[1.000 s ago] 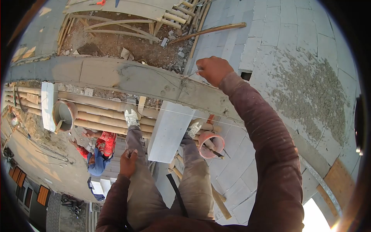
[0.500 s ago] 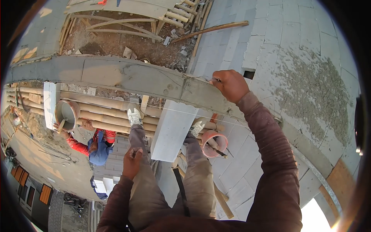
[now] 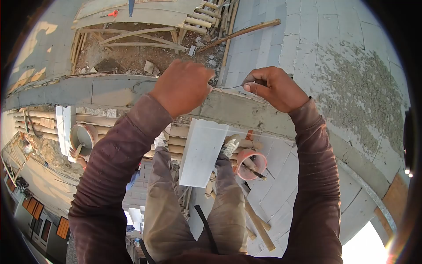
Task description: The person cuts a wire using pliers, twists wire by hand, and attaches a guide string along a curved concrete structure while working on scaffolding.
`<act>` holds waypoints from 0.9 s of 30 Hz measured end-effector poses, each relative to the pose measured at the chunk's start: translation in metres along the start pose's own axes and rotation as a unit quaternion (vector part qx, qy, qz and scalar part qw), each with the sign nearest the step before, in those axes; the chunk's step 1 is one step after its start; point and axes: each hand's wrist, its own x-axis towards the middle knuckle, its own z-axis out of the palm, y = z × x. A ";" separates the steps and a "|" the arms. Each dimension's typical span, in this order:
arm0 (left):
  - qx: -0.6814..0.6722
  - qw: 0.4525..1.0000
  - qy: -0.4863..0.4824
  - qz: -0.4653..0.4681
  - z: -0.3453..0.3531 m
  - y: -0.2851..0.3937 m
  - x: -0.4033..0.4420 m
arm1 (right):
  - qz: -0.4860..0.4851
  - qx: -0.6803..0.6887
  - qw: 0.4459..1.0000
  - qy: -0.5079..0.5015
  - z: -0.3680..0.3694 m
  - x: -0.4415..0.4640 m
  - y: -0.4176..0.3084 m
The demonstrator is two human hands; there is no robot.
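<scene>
A thin dark wire [image 3: 229,87] spans the short gap between my hands, above the concrete beam [image 3: 246,109]. My right hand [image 3: 279,90] pinches one end of it between thumb and fingers. At the other end my left hand [image 3: 183,86] is closed, back of the hand towards me, its fingertips at the wire and partly hidden. Both hands are just over the top edge of the beam.
My feet straddle a white block [image 3: 204,152] over bamboo poles [image 3: 178,141]. A pink bucket [image 3: 251,165] with tools stands by my right foot. Further left, another person's hand [image 3: 78,154] is at a bucket of grey mix [image 3: 83,138]. Wet mortar [image 3: 356,97] lies on blocks at right.
My left hand has risen from beside my thigh to the beam and closed at the wire. My right hand has shifted slightly right and up. My left arm now hides most of the other person.
</scene>
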 end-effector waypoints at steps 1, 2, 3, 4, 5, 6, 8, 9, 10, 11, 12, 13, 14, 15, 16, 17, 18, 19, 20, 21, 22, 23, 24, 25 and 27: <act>0.026 0.999 -0.022 0.022 0.003 -0.002 0.008 | -0.018 -0.003 1.000 0.010 0.005 -0.001 0.002; -0.019 0.999 -0.031 0.029 0.011 -0.008 0.013 | -0.053 0.027 0.997 0.053 0.013 -0.001 0.007; -0.060 0.997 -0.037 0.036 0.018 -0.017 0.018 | -0.040 0.027 0.998 0.052 0.016 0.000 0.012; -0.100 0.993 -0.044 0.045 0.017 -0.017 0.022 | -0.025 0.027 0.998 0.052 0.017 0.000 0.018; -0.109 0.991 -0.066 0.033 0.016 -0.016 0.026 | -0.008 0.026 0.998 0.053 0.018 0.000 0.024; -0.121 0.988 -0.088 0.022 0.016 -0.016 0.031 | -0.006 0.019 0.998 0.063 0.019 0.001 0.030; -0.135 0.986 -0.100 0.017 0.015 -0.011 0.035 | -0.001 0.003 0.997 0.075 0.023 0.004 0.042; -0.136 0.986 -0.089 0.026 0.015 -0.012 0.035 | 0.000 -0.019 0.995 0.093 0.027 0.006 0.048; -0.135 0.987 -0.076 0.035 0.017 -0.013 0.035 | -0.001 -0.043 0.993 0.113 0.031 0.011 0.055; -0.124 0.989 -0.028 0.071 0.020 -0.016 0.031 | -0.003 -0.066 0.989 0.133 0.034 0.017 0.061; -0.112 0.988 0.019 0.107 0.024 -0.019 0.024 | -0.001 -0.091 0.984 0.155 0.038 0.024 0.068; -0.100 0.982 0.065 0.144 0.027 -0.020 0.021 | -0.013 -0.094 0.980 0.178 0.040 0.034 0.071; -0.119 0.985 0.028 0.120 0.028 -0.017 0.022 | -0.023 -0.095 0.975 0.201 0.043 0.045 0.069; -0.138 0.986 -0.011 0.094 0.030 -0.014 0.023 | -0.034 -0.096 0.970 0.222 0.047 0.055 0.066; -0.155 0.984 -0.048 0.068 0.030 -0.010 0.025 | -0.066 -0.038 0.974 0.215 0.044 0.067 0.054; -0.173 0.983 -0.053 0.029 0.031 -0.006 0.026 | -0.100 0.021 0.973 0.207 0.038 0.077 0.038; -0.191 0.980 -0.058 -0.009 0.032 -0.003 0.028 | -0.122 0.033 0.973 0.191 0.032 0.080 0.020; -0.210 0.974 -0.064 -0.047 0.034 -0.001 0.027 | -0.142 0.046 0.973 0.174 0.028 0.078 0.001; -0.253 0.964 -0.038 -0.070 0.034 -0.001 0.021 | -0.164 0.057 0.972 0.157 0.027 0.075 -0.008; -0.295 0.951 -0.010 -0.093 0.032 -0.003 0.013 | -0.158 0.051 0.973 0.159 0.027 0.072 -0.006; -0.334 0.935 0.019 -0.112 0.029 -0.005 0.009 | -0.153 0.044 0.974 0.163 0.022 0.067 -0.002; -0.315 0.941 0.041 -0.115 0.028 -0.007 0.010 | -0.146 0.036 0.974 0.169 0.018 0.062 0.005; -0.298 0.945 0.063 -0.120 0.027 -0.008 0.009 | -0.162 -0.002 0.974 0.158 0.024 0.064 0.028; -0.278 0.948 0.088 -0.127 0.026 -0.011 0.008 | -0.154 0.030 0.977 0.146 0.024 0.060 0.024; -0.247 0.964 -0.005 -0.100 0.027 -0.017 0.018 | -0.140 0.094 0.978 0.122 0.027 0.051 0.014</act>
